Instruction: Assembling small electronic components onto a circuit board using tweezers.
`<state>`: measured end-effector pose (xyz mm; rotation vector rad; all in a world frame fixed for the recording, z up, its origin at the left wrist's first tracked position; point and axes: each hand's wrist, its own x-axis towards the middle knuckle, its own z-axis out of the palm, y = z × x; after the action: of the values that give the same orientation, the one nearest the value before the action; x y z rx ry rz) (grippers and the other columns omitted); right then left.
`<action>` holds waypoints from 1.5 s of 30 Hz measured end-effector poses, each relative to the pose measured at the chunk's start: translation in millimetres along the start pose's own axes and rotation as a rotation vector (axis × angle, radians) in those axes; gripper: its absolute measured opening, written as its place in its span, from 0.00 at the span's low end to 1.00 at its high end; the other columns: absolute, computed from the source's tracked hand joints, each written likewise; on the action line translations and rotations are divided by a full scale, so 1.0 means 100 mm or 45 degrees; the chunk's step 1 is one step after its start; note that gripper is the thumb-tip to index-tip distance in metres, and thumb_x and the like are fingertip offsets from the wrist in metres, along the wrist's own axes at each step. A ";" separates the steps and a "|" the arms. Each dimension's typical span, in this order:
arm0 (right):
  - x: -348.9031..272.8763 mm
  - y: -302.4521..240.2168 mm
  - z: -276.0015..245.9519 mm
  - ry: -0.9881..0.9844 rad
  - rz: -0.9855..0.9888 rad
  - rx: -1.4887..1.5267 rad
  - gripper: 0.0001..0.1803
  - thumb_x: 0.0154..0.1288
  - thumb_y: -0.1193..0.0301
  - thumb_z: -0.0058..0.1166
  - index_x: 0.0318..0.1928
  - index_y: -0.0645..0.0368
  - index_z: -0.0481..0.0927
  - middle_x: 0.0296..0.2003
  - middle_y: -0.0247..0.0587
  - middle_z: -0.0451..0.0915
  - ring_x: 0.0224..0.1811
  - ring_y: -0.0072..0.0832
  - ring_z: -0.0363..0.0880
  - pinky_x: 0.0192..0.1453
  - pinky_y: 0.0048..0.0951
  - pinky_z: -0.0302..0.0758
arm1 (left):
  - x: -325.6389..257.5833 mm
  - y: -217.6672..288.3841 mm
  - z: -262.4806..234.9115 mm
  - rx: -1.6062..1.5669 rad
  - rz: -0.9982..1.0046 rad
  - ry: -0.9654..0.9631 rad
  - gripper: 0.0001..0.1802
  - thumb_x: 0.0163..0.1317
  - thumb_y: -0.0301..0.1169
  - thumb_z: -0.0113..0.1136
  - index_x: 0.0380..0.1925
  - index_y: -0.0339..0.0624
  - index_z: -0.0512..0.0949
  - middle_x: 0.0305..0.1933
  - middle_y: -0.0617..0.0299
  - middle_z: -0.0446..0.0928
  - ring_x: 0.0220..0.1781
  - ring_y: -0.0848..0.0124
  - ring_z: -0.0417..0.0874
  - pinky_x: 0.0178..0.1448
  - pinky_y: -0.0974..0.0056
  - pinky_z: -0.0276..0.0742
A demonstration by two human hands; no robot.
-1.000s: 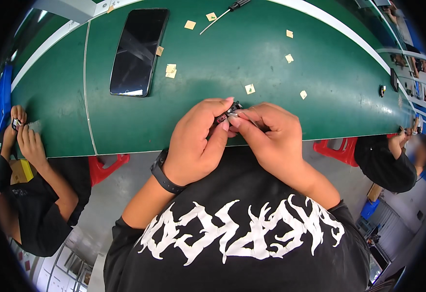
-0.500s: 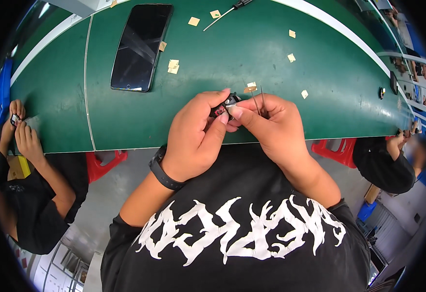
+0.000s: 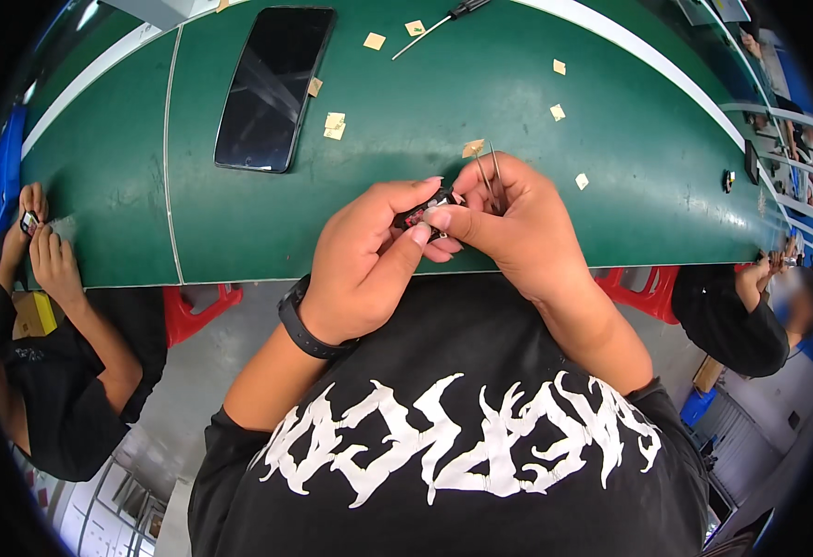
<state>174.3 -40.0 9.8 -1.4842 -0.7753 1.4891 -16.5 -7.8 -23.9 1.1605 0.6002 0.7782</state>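
Note:
Between my hands, just above the near edge of the green table, is a small black device (image 3: 409, 216) with red parts showing on its upper face. My left hand (image 3: 362, 265) closes round it from the left, thumb along its near side. From the other side, my right hand (image 3: 527, 227) presses its thumb on the device. Thin metal tweezers (image 3: 484, 174) stick up out of the same right hand, held in its curled fingers with the points away from the device. My fingers cover much of the device, so its full shape is hidden.
A large black smartphone (image 3: 274, 88) lies at the far left, and a screwdriver (image 3: 436, 31) lies at the far edge. Small cream paper squares (image 3: 334, 125) are scattered about. Co-workers sit on both sides; one person's hands (image 3: 52, 265) hold a small part at the left.
My right thumb has moved onto the top of the device, and the right fingers have shifted slightly away from me with the tweezers. My left hand has moved a little left, still holding the device.

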 end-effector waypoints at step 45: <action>-0.38 -0.11 -0.12 -0.283 -0.132 0.331 0.06 0.73 0.75 0.62 0.41 0.61 0.77 0.32 0.32 0.82 0.33 0.12 0.79 0.35 0.18 0.72 | 0.05 0.38 0.10 0.569 0.453 -0.188 0.27 0.62 0.22 0.59 0.63 0.30 0.75 0.38 0.54 0.82 0.28 0.63 0.77 0.35 0.60 0.75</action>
<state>184.9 -70.5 35.4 -1.0834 -0.7438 1.6248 -14.7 -1.6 15.2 1.7533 0.4599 0.8723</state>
